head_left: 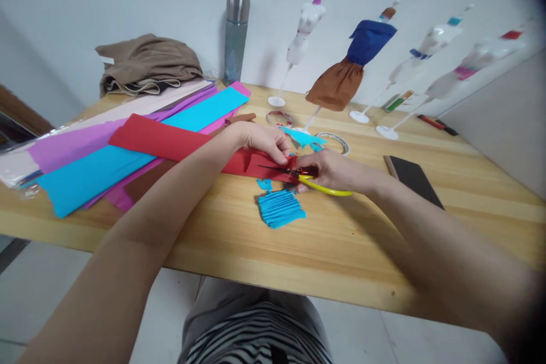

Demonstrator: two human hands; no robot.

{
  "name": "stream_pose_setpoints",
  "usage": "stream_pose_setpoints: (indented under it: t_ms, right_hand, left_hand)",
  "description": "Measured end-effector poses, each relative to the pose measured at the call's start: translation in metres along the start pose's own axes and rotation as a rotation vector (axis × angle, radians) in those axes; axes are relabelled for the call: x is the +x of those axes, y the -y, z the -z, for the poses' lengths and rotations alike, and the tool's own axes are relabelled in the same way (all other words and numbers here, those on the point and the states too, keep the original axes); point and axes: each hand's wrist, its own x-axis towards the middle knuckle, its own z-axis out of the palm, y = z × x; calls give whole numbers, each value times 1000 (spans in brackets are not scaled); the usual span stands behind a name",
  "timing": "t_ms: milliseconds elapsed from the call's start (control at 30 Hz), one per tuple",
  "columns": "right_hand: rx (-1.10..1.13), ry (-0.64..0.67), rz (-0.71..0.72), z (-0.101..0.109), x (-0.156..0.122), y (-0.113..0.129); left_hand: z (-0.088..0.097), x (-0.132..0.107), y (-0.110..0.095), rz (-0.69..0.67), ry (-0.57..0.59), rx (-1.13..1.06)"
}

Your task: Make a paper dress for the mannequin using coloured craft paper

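My left hand [265, 141] pinches the near end of a long red paper strip [170, 141] that lies across the wooden table [341, 239]. My right hand [333, 170] grips scissors [307, 177] with yellow handles, and the blades point left into the red strip's end. A pleated blue paper piece [280, 208] lies just in front of both hands. A small blue paper scrap [305, 137] sits behind them.
Blue, purple and pink paper sheets [94, 165] fan out at the left. Several small mannequins [341, 77] stand at the back, one in a blue and brown dress. A metal flask [236, 37], folded brown cloth [149, 62], tape rolls [339, 142] and a dark phone [413, 179] are around.
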Motion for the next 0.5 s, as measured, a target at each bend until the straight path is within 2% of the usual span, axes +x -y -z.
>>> stream_pose_setpoints:
  t_ms: [100, 233, 500]
  right_hand:
    - [-45, 44, -64, 1, 0, 2]
    - [-75, 71, -43, 4, 0, 10]
    - [-138, 9, -1, 3, 6, 19]
  left_hand:
    - [1, 0, 0, 4, 0, 7]
    - [1, 0, 2, -1, -5, -7]
    - [2, 1, 7, -20, 5, -56]
